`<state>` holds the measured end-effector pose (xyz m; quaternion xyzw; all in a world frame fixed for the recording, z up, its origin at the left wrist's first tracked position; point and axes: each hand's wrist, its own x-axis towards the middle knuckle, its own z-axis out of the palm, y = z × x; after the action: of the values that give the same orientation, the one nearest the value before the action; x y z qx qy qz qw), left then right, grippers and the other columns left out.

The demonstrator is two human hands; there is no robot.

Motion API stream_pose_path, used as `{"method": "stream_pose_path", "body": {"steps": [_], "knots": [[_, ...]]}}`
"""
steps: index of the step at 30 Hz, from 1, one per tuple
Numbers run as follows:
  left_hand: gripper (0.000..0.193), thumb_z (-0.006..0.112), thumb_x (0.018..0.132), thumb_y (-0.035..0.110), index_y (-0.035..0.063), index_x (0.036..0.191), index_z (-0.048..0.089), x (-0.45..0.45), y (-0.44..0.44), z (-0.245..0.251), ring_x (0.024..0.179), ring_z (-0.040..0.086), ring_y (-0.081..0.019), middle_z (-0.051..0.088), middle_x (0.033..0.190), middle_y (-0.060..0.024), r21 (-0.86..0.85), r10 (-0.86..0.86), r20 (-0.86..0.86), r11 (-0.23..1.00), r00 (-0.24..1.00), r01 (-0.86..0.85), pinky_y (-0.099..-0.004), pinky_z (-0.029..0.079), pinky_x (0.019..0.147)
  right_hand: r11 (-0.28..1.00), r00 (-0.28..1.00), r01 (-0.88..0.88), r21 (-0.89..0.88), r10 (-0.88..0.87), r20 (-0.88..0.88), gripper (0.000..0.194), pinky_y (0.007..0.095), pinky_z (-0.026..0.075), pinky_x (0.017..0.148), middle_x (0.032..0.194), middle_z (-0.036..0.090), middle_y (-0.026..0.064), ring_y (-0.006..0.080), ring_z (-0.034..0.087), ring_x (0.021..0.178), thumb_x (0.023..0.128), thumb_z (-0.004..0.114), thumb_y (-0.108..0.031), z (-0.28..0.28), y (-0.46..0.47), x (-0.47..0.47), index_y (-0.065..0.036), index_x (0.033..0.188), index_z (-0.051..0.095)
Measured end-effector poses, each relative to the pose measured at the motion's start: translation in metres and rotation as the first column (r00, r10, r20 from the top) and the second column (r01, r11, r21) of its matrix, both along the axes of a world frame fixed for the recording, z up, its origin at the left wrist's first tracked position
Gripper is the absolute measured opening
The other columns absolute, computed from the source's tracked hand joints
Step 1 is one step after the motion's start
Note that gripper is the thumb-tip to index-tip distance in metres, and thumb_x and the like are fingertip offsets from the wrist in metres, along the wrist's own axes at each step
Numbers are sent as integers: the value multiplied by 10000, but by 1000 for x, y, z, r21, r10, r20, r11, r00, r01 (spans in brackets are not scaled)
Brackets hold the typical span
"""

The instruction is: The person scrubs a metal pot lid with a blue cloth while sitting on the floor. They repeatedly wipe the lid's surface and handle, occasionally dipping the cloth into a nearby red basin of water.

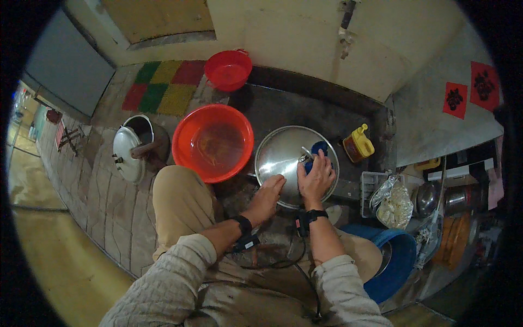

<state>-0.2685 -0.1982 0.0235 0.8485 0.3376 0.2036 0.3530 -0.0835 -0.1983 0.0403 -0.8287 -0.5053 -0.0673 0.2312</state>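
Note:
In front of me a large round stainless steel lid [282, 151] lies with its loop handle [306, 152] up; what supports it is hidden. My right hand [316, 175] presses a dark blue cloth or pad [319, 147] onto the lid, right of the handle. Over the lid's lower left rim lies my left hand [265, 200], fingers stretched onto the metal; whether it grips the rim is hidden. Close by on the left stands a red plastic basin [179, 143] with murky water inside.
Left of the basin, a pressure cooker [161, 139] has its lid [128, 155] tilted against it. A red colander [229, 71] stands near the wall. To the right are a yellow jug [358, 144], a white plastic rack [367, 186] and a blue tub [402, 261]. A tap [345, 41] projects above.

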Motion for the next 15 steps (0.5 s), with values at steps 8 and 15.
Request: {"method": "stream_pose_path", "body": {"steps": [8,15], "knots": [[627,621,771,-15,26,1363,420,-10,1,-2,1306,398,-371,431,1383,-190,154,-88,-2,984,996,87,-423,378,1069,1000,1000,8,10,-8,22,509,543,302,1022,1416,472,85,324,434,1278,828,649,-402,-2,0,0,-58,1196,574],[573,664,794,78,27,1331,470,38,77,4,1296,400,-359,451,1373,-183,66,79,-51,995,996,-75,-423,353,1083,999,1000,-8,31,7,23,521,544,311,1005,1399,488,91,333,440,1261,822,653,-407,-3,1,2,-46,1189,572]]}}
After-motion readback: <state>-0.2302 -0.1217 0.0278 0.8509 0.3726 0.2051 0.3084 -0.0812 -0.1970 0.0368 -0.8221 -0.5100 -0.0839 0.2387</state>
